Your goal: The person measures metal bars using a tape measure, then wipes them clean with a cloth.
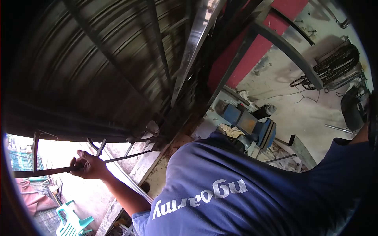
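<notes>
My left hand [89, 165] reaches out to the left with its fingers closed around a dark metal bar [128, 156]. Short uprights join this bar to the lower edge of a large ribbed metal shutter [78, 86]. A bright opening lies behind the hand. My blue shirt [252, 188], with white lettering, fills the lower middle. At the right edge only a bit of my right arm [360, 135] shows beyond the sleeve; the right hand is out of view.
A blue bench vise [256, 126] stands near my chest. Grey metal frame pieces [289, 51] cross the upper right. Dark coils [336, 65] lie at far right. A pale green plastic chair [73, 220] stands outside, lower left. A shiny metal post [195, 47] slants down from the top.
</notes>
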Tool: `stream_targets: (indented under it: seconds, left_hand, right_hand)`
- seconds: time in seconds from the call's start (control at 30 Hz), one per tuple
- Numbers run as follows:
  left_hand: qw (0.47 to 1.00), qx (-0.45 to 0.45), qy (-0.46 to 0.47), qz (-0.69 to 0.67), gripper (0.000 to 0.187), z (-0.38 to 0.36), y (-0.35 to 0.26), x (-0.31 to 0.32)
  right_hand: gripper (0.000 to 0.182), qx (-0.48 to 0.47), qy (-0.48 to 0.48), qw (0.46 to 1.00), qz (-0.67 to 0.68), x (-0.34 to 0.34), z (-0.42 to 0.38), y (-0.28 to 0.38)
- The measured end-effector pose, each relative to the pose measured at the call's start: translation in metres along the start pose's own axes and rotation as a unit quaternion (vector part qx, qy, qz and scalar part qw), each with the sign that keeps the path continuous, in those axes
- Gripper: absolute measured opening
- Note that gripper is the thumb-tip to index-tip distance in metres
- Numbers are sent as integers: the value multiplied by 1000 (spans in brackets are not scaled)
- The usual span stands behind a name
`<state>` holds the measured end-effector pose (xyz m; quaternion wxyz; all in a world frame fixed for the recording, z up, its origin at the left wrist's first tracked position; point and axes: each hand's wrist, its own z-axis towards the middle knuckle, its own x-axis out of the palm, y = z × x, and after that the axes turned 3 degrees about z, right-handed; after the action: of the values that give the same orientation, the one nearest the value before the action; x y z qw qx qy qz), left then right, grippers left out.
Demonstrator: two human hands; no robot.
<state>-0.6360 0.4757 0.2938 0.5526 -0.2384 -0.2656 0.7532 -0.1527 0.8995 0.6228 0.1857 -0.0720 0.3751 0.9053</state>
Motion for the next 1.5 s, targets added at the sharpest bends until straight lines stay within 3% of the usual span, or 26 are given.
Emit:
stream_targets:
  seconds: [0.23,0.37,0.8,1.03,1.23,1.5]
  left_hand:
    - [1000,-1,-8,19,33,0,-3,1]
    - [999,47,-21,-7,33,0,5,2]
    - [997,21,-16,-68,34,-2,9,3]
    - [995,3,13,-97,29,-5,4,1]
    - [991,73,22,-109,23,-1,6,1]
    - [988,68,64,-122,21,1,4,-6]
  right_hand:
    - [22,0,16,1000,-21,-4,-7,7]
    - [21,-1,22,999,-35,-7,-12,15]
    - [20,4,25,998,-64,-24,-39,48]
    - [19,-1,27,995,-91,-44,-61,86]
    - [19,-5,15,992,-123,-71,-88,129]
    - [18,-2,-19,983,-181,-121,-134,201]
